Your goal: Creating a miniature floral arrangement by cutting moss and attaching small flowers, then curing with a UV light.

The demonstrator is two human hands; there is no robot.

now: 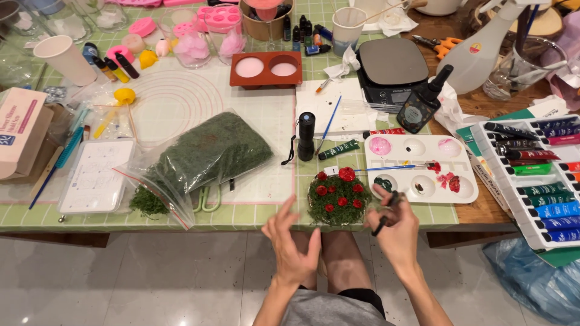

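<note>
A small round mound of green moss with several red flowers point(337, 198) sits at the table's front edge. My right hand point(396, 229) hovers just right of it, shut on a thin dark tool point(387, 216) that points down. My left hand point(293, 244) floats below and left of the mound with fingers spread, holding nothing. A white paint palette point(423, 169) with pink, red and green dabs lies right of the mound, a blue-handled brush point(393, 167) resting across it.
A clear bag of green moss point(205, 154) lies left on the cutting mat. A black flashlight point(306, 134), a dark bottle point(423, 102), a scale point(389, 69), a brown mould point(266, 68) and a tray of paint tubes point(538, 175) surround the palette.
</note>
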